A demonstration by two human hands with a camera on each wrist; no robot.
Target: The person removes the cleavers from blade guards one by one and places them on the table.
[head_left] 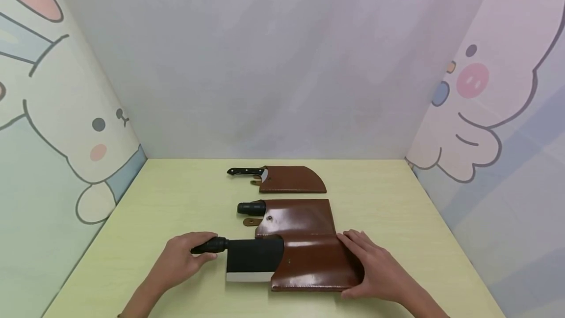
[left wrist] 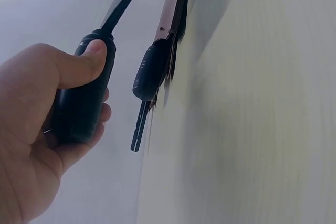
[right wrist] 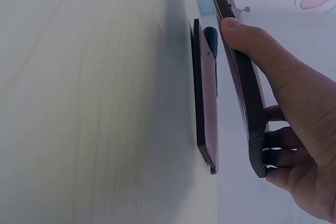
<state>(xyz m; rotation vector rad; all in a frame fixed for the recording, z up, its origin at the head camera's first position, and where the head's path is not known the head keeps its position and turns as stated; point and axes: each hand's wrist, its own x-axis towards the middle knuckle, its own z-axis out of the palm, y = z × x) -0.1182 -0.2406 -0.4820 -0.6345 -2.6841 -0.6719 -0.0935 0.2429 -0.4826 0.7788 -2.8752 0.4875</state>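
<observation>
My left hand (head_left: 182, 259) grips the black handle (left wrist: 81, 98) of a cleaver (head_left: 252, 257). The cleaver's dark blade has a pale edge facing me, and its right part is hidden inside a glossy brown leather sheath (head_left: 315, 265). At the sheath's right end, my right hand (head_left: 377, 271) holds it between thumb and fingers. In the right wrist view the held sheath (right wrist: 247, 87) is raised above the table. Just behind it lies a second sheathed knife (head_left: 297, 215), partly covered by the held sheath, its black handle and a loose snap strap pointing left.
Farther back on the pale wooden table (head_left: 176, 195) lies a third knife in a brown sheath (head_left: 291, 179), with a riveted black handle (head_left: 247, 171). A grey wall (head_left: 273, 87) rises at the back. Side panels carry cartoon animals, a rabbit (head_left: 75, 126) on the left.
</observation>
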